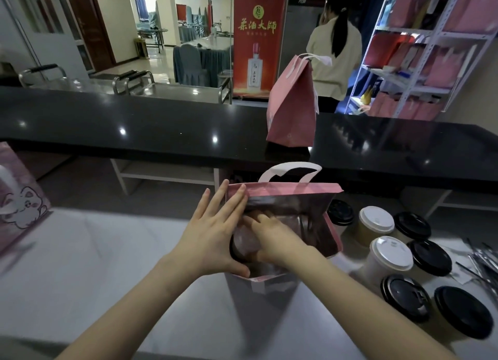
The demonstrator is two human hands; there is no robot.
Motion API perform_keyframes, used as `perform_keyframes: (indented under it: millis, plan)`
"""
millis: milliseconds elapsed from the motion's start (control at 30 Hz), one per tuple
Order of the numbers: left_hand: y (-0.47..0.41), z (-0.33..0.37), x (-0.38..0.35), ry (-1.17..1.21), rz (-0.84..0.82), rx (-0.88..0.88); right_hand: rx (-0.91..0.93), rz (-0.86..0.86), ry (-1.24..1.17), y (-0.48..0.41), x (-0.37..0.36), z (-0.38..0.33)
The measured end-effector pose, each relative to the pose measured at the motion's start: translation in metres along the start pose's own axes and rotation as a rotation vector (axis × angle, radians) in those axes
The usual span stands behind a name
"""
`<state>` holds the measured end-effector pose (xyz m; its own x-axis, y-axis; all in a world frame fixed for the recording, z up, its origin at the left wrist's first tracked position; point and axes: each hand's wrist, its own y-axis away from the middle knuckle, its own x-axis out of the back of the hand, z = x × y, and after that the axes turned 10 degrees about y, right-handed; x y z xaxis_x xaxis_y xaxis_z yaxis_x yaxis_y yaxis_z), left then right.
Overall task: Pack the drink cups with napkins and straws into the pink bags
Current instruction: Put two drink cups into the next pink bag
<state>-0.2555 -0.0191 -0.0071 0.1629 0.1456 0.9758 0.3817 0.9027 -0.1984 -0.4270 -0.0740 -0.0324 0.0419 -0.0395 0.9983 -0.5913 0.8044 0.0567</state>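
White counter [94, 265]: pink bag [296, 191], thin paper, likely crumples; left hand [213, 233] flat, bracing its mouth; right hand [277, 238] inside on cup [242, 245], grasp unclear. Best lifted by handles [296, 165].

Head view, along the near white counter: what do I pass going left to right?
cartoon-print pink bag → left hand → open pink bag → lidded cups → wrapped straws
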Motion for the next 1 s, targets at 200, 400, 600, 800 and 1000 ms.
perform_keyframes:
  millis: [200, 400, 600, 800, 1000]
  plan:
    - [0.001, -0.004, 0.004, -0.039, -0.018, 0.031, -0.015, 0.027, -0.060, 0.003, -0.016, 0.005]
    - [-0.002, -0.010, 0.005, -0.028, -0.058, 0.113, 0.090, 0.023, 0.116, 0.003, -0.014, 0.005]
    - [-0.004, -0.004, 0.001, 0.053, -0.105, 0.079, 0.070, 0.048, 0.070, 0.001, -0.020, 0.016]
    - [-0.010, -0.009, 0.002, 0.091, -0.126, 0.074, -0.071, -0.052, -0.011, -0.013, -0.015, 0.022]
    - [-0.019, -0.015, 0.002, 0.151, -0.141, 0.088, -0.161, -0.109, -0.020, -0.027, -0.014, 0.031]
